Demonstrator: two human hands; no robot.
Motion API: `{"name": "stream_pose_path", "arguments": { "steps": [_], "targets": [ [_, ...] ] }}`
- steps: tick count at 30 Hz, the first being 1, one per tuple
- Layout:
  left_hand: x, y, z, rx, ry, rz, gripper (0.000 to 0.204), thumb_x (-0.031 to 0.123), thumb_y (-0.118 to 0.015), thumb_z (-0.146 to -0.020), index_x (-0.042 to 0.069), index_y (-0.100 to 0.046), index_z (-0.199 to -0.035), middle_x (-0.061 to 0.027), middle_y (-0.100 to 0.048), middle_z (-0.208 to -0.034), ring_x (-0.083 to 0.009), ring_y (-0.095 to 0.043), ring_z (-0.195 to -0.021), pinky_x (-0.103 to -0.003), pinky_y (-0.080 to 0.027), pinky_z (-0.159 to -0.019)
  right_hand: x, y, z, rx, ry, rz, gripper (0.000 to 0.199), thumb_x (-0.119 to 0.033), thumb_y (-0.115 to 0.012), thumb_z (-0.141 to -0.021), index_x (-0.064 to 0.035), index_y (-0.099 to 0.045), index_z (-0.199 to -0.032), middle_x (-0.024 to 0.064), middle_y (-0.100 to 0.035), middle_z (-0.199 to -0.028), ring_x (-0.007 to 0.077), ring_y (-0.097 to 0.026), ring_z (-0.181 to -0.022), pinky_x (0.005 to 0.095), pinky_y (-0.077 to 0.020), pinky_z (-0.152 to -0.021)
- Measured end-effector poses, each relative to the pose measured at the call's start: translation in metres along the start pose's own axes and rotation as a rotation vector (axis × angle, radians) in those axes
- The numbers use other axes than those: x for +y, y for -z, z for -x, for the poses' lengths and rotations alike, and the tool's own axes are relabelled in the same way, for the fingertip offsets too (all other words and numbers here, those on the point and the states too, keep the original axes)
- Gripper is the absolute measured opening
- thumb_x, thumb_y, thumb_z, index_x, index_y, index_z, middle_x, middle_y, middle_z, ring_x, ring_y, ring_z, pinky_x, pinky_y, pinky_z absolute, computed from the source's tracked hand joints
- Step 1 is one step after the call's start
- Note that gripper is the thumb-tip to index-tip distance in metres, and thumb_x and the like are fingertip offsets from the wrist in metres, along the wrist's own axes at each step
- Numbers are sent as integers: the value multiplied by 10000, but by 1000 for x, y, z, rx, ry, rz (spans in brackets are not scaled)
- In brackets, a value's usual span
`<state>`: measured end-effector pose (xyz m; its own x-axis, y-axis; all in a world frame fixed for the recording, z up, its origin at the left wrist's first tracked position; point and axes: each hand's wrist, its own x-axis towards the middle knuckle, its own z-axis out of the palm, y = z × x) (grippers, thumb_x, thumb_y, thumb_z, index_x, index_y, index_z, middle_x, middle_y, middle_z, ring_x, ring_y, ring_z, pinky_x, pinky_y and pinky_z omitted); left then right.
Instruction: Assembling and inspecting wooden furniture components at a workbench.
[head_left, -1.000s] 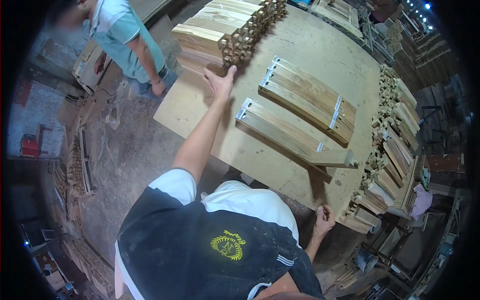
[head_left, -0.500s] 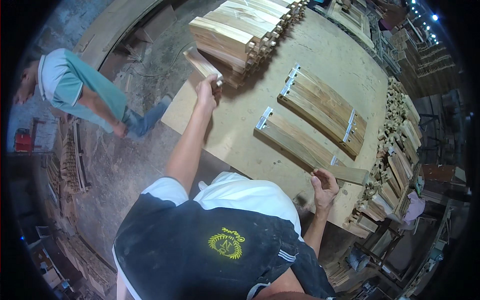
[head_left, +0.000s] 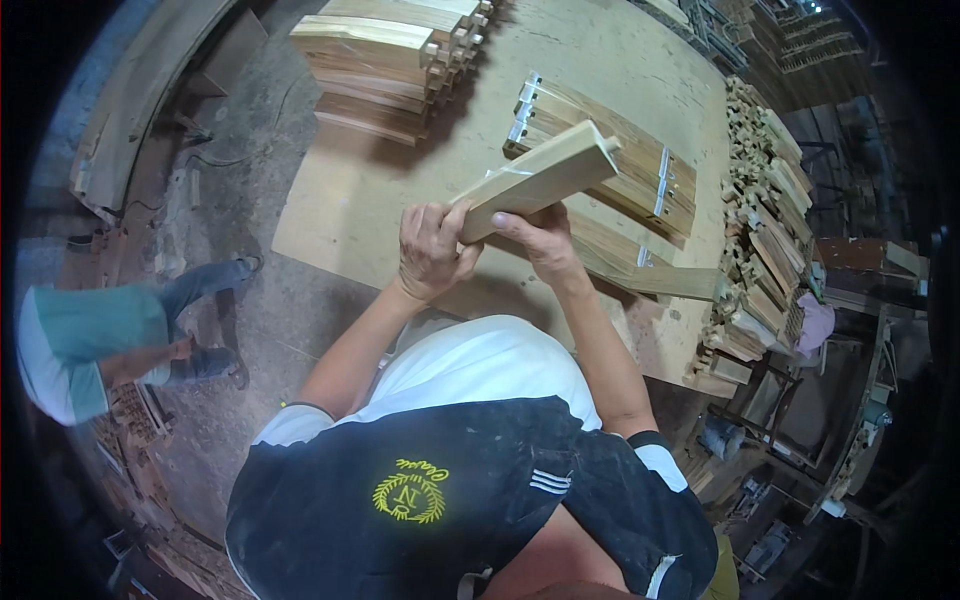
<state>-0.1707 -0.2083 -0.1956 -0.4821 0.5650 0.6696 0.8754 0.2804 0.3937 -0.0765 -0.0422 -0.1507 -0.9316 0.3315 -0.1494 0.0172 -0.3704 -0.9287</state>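
A pale wooden slat with a small tenon at its far end is held up at a slant over the table's near side. My left hand is closed round its lower end. Further along the slat, my right hand grips it with the thumb on top. Behind it lies a taped bundle of wooden slats. A second, narrower bundle lies nearer, partly hidden by the held slat and my right hand. One loose wooden piece rests at its right end.
A neat stack of tenoned slats stands at the table's far left. Many loose wooden pieces are heaped along the right edge of the table. On the floor at left, a person in a green and white shirt walks.
My left hand has brought the slat from beside the stack to the middle, and my right hand has left the loose piece and taken hold of it. The other person has moved nearer.
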Motion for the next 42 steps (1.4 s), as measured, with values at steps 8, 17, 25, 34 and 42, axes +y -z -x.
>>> {"name": "stream_pose_path", "arguments": {
  "steps": [8,17,25,34,42],
  "targets": [
    [-14,-1,26,-124,203,213,699,214,-802,-731,58,-507,-1345,-138,-582,-1179,-268,-597,-915,-427,-420,-908,17,46,13,133,141,83,542,81,-784,-778,-60,-538,-1240,61,-610,-1190,174,-598,-1139,326,-517,-990],
    [-62,-1,-18,-9,489,463,365,144,-718,-868,-13,-619,-1182,-137,-648,-1006,-217,-643,-815,-350,-512,-746,24,47,-21,125,215,415,373,-42,-812,-807,18,-637,-1131,104,-700,-1072,189,-678,-994,327,-588,-844],
    [-37,-22,-83,-55,251,930,466,232,-743,-880,11,-603,-1265,-99,-640,-1124,-176,-623,-1020,-308,-492,-913,42,48,-32,21,298,648,414,-73,-778,-838,-6,-603,-1207,112,-684,-1080,204,-675,-994,348,-567,-835],
    [23,-44,-95,125,132,876,322,171,-728,-793,-16,-637,-1038,-83,-620,-851,-142,-589,-732,-272,-488,-667,45,39,-19,26,494,1013,454,2,-703,-693,-51,-567,-1123,158,-620,-866,361,-646,-735,426,-521,-649],
    [17,-45,-95,38,242,954,384,203,-767,-794,5,-636,-1095,-115,-648,-964,-194,-626,-836,-309,-507,-758,48,35,-22,48,328,868,658,0,-772,-699,-24,-474,-1284,186,-639,-1031,369,-680,-880,440,-543,-735]
  ]
}}
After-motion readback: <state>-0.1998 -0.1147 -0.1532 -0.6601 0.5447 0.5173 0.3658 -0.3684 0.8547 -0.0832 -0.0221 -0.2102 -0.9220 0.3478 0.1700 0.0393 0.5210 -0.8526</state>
